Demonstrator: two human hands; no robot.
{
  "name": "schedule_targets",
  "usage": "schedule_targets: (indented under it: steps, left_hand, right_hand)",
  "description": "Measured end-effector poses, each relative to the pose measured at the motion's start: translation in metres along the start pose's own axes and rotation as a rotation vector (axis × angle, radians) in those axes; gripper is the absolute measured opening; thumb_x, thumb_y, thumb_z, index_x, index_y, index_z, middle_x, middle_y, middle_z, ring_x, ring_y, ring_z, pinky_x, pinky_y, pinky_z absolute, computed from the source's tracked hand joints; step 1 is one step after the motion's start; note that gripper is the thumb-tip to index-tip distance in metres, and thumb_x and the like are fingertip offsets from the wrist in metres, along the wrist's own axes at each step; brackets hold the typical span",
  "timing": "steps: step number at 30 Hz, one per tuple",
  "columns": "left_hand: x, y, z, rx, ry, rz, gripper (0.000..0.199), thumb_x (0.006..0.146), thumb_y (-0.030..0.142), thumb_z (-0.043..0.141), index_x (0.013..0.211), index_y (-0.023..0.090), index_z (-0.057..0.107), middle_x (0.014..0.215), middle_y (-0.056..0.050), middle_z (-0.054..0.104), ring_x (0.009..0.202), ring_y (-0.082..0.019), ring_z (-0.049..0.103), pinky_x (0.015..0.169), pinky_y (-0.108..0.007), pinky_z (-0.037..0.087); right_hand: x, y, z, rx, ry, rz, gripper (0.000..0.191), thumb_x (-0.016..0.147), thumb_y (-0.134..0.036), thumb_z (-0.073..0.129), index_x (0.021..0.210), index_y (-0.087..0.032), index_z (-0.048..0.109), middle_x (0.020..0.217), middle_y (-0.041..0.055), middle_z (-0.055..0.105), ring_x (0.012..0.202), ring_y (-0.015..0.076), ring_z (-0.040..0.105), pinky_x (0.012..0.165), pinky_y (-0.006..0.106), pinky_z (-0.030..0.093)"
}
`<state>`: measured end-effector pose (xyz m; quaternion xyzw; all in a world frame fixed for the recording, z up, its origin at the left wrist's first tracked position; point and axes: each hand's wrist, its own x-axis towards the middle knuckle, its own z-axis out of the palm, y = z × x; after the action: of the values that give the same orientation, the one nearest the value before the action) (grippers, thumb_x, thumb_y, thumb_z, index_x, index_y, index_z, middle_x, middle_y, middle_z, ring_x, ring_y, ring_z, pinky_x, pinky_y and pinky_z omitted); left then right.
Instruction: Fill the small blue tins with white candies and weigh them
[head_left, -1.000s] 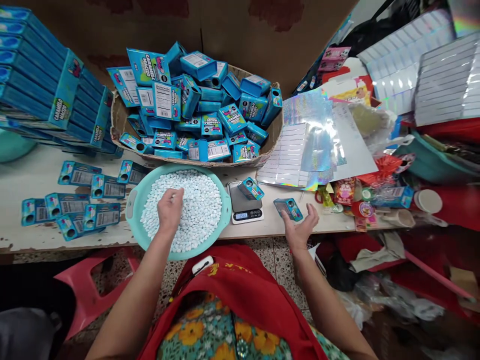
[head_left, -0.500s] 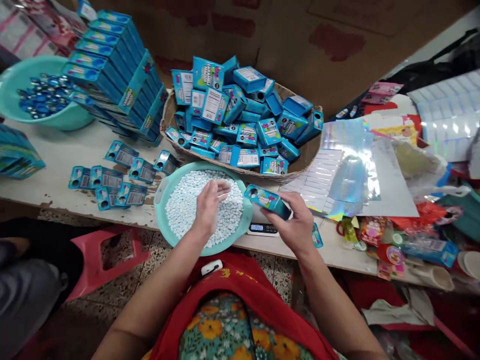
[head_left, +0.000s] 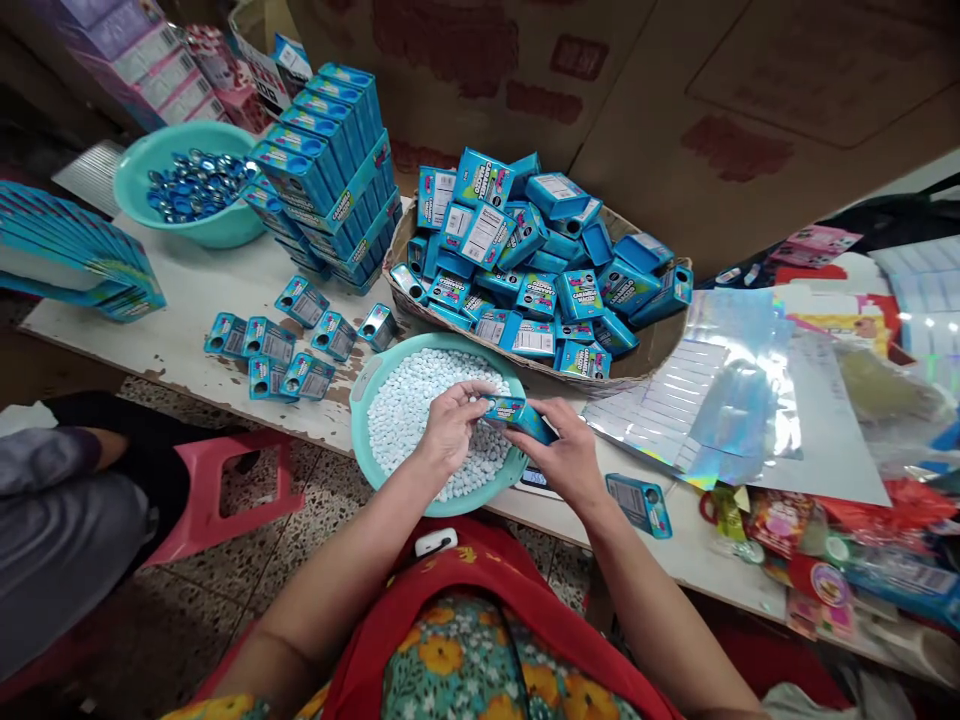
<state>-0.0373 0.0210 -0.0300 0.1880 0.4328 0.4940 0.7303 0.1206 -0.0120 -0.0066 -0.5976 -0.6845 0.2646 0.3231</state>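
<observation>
On the bench (head_left: 187, 300), a teal bowl (head_left: 217, 236) is holding shiny blue pieces (head_left: 196, 188), and loose boxes (head_left: 270, 342) are lying in front of a tall stack (head_left: 322, 150). A teal basin (head_left: 361, 420) is carrying white pellets (head_left: 409, 405); above it the left hand (head_left: 450, 430) is touching a blue carton's (head_left: 525, 418) left end, though whether it is gripping cannot be told. The right hand (head_left: 566, 455) is clamping the right end, near a scale's (head_left: 535, 479) display. Another box (head_left: 637, 503) is lying farther right, near glossy sheets (head_left: 739, 390).
</observation>
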Motion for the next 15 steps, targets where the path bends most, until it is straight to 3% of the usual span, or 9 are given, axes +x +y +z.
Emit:
schedule_targets:
  steps: [5, 9, 12, 15]
  left_hand:
    - [0.01, -0.006, -0.023, 0.366, 0.108, 0.197, 0.013, 0.072, 0.019, 0.057, 0.081, 0.014, 0.065, 0.081, -0.005, 0.065, 0.076, -0.016, 0.058, 0.073, -0.027, 0.045]
    - [0.017, 0.011, -0.049, 0.737, 0.106, 0.279, 0.023, 0.074, 0.016, 0.053, 0.094, 0.017, 0.065, 0.106, -0.008, 0.063, 0.105, -0.022, 0.055, 0.093, -0.037, 0.042]
    - [0.003, 0.04, -0.048, 0.908, -0.101, 0.309, 0.05, 0.073, 0.013, 0.055, 0.122, 0.023, 0.055, 0.134, -0.007, 0.049, 0.126, -0.024, 0.042, 0.101, -0.04, 0.037]
    - [-0.017, 0.07, -0.03, 0.945, -0.353, 0.296, 0.052, 0.068, 0.016, 0.067, 0.118, 0.026, 0.059, 0.125, -0.006, 0.055, 0.117, -0.025, 0.049, 0.097, -0.039, 0.04]
  right_hand:
    - [-0.004, 0.003, 0.009, 0.082, -0.006, 0.051, 0.033, 0.075, -0.036, 0.072, 0.104, -0.024, 0.064, 0.091, 0.0032, 0.062, 0.085, 0.0204, 0.059, 0.076, 0.033, 0.046]
    - [-0.007, 0.012, 0.009, 0.169, 0.029, 0.144, 0.033, 0.072, -0.038, 0.074, 0.101, -0.024, 0.066, 0.092, 0.0027, 0.063, 0.086, 0.0206, 0.059, 0.078, 0.034, 0.046]
    - [-0.005, 0.014, 0.019, 0.286, 0.058, 0.192, 0.034, 0.07, -0.038, 0.075, 0.099, -0.023, 0.066, 0.095, 0.0031, 0.063, 0.089, 0.0216, 0.059, 0.082, 0.036, 0.046]
    - [0.002, 0.004, 0.039, 0.48, -0.007, 0.168, 0.04, 0.073, -0.038, 0.074, 0.108, -0.024, 0.062, 0.105, 0.0051, 0.063, 0.1, 0.0235, 0.059, 0.09, 0.04, 0.046]
